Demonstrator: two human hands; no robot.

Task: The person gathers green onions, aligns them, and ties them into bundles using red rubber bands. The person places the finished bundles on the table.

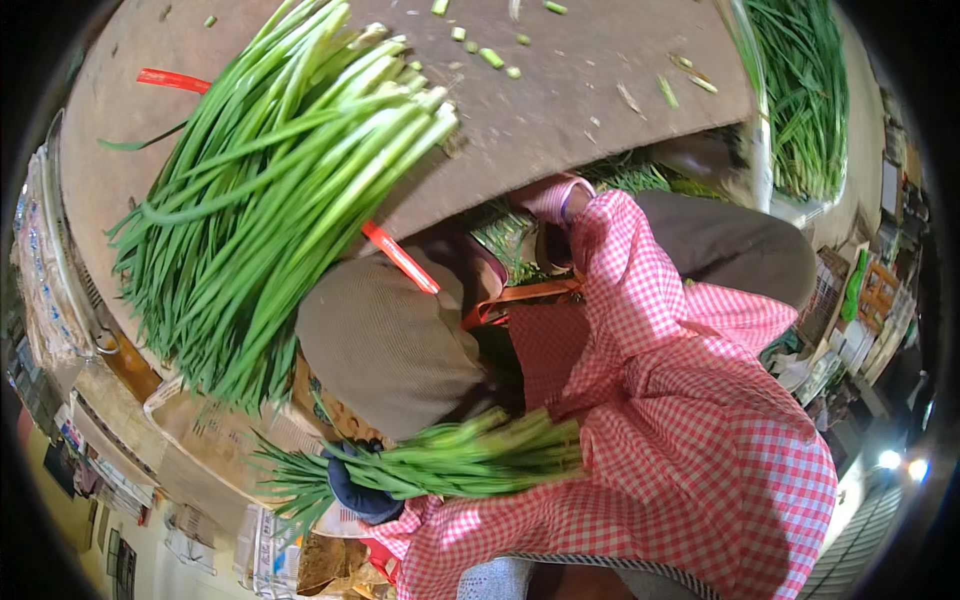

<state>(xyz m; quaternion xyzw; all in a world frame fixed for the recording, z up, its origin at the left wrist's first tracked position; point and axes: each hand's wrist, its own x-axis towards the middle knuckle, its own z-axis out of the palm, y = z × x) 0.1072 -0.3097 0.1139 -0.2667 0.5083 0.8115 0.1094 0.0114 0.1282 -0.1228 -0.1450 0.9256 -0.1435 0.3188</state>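
My left hand (362, 484), in a dark blue glove, is closed around a loose bunch of garlic chives (480, 457). Its green leaf tips fan out to the left and the paler stems point right, across my lap. My right hand (550, 198), in a pinkish glove, reaches down at the edge of the board; its fingers are hidden, so what they touch cannot be seen. A much larger heap of garlic chives (292, 195) lies on the brown board (555, 127). A red strap (401, 256) runs beneath that heap, with both ends showing.
Cut stem pieces (491, 58) are scattered on the board. More green bundles (806, 105) stand in clear plastic at the right. Green scraps (510, 240) lie below the board near a shoe (487, 270). Crates (877, 292) stand at far right, and a cardboard box (202, 435) at left.
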